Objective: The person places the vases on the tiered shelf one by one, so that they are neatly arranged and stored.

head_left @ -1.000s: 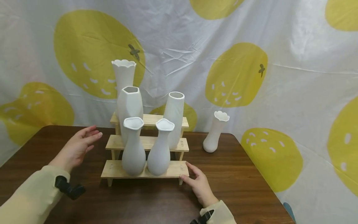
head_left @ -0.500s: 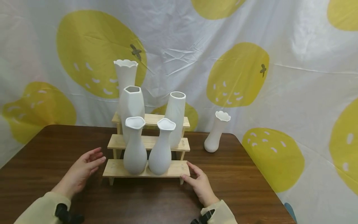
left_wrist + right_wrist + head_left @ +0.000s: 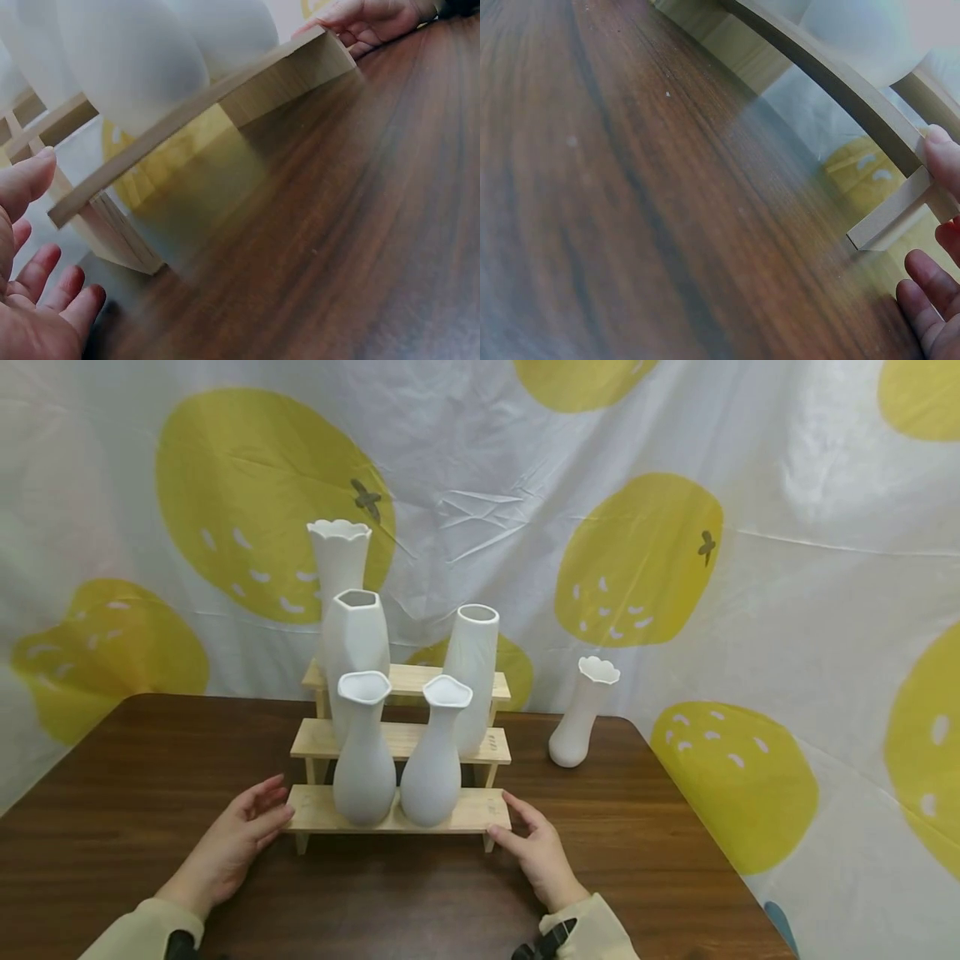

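Note:
A three-tier wooden display stand carries several white vases. Two small bulbous vases share the bottom tier. Behind them are a faceted vase and a smooth round-mouthed vase. A tall scalloped-rim vase rises at the back left, its lower part hidden. My left hand is beside the left end of the bottom tier; the left wrist view shows its fingers loose and apart from the board. My right hand holds that tier's right end, thumb at the front edge.
Another white vase with a scalloped rim stands alone on the brown wooden table, right of the stand. A white curtain with yellow fruit prints hangs behind the table.
My left hand has come down and nearer, from beside the middle tiers to the left end of the bottom tier. The right hand has stayed at the stand's right end.

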Action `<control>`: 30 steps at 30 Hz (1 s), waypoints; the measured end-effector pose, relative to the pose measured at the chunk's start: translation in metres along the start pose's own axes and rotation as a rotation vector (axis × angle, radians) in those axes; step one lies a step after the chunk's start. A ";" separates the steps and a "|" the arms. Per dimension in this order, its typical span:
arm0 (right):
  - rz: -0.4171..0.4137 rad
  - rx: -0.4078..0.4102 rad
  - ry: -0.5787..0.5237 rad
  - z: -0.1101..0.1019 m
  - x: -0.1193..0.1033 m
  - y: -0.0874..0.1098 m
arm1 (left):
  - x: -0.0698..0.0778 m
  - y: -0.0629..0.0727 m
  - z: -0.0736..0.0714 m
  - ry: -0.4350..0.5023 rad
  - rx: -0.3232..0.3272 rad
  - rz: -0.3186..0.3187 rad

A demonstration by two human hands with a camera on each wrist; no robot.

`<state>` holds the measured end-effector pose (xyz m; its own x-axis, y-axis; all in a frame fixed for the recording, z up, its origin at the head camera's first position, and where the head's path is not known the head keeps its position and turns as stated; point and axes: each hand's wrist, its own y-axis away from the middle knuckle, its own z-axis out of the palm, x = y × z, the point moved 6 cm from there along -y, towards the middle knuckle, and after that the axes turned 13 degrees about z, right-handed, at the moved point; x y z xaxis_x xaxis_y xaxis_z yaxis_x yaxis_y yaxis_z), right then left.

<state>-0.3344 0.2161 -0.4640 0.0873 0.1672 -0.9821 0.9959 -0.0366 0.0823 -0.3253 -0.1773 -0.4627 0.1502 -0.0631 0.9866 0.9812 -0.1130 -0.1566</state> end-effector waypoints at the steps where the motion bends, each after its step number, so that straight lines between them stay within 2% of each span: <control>1: 0.001 -0.001 -0.002 0.000 0.000 0.000 | -0.002 0.000 0.000 0.003 0.004 -0.001; 10: -0.017 -0.006 0.003 0.001 0.001 -0.001 | -0.010 0.003 0.000 -0.039 -0.009 0.008; 16: -0.005 -0.009 -0.007 0.002 0.002 -0.002 | -0.009 0.006 0.001 -0.068 -0.036 0.029; 26: -0.012 -0.006 0.000 0.000 0.000 0.001 | -0.006 0.010 0.004 -0.073 -0.040 0.081; 30: 0.003 0.005 -0.003 -0.002 0.000 0.002 | -0.007 0.011 0.005 -0.077 -0.034 0.073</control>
<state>-0.3329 0.2178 -0.4633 0.0900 0.1640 -0.9823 0.9956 -0.0420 0.0842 -0.3155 -0.1736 -0.4708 0.2313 0.0042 0.9729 0.9628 -0.1444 -0.2283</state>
